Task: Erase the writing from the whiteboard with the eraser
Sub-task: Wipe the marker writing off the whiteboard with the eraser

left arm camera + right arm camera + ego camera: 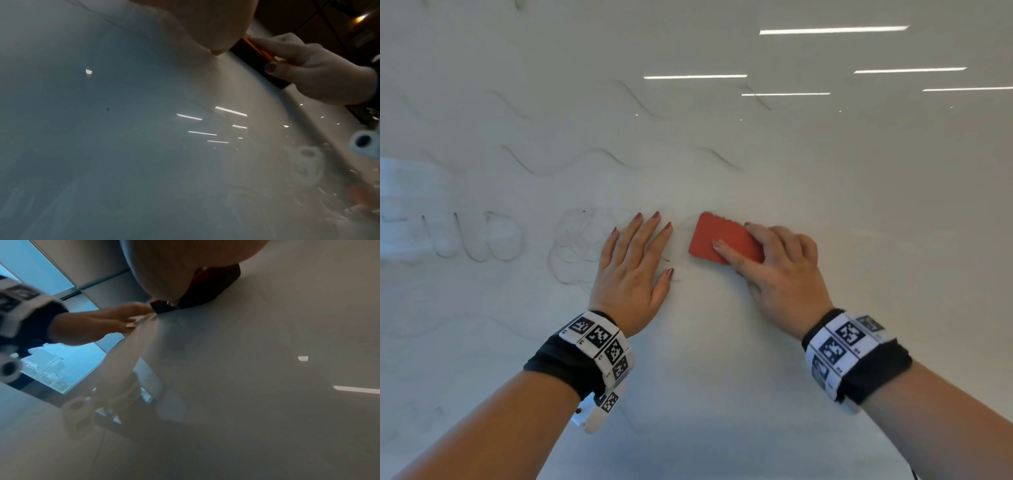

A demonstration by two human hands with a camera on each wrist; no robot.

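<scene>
A glossy whiteboard fills the head view. Faint wavy pen lines cross its upper half, smeared looped writing sits left of centre, and more letters lie further left. My right hand grips a red-backed eraser with dark felt, index finger laid along its top, pressing it on the board. In the left wrist view the eraser shows edge-on under that hand. My left hand lies flat, fingers straight, partly over the smeared writing, just left of the eraser.
Ceiling lights reflect as bright strips on the board's upper right. A window shows beyond the board's edge in the right wrist view. Both wrists wear bands with black-and-white markers.
</scene>
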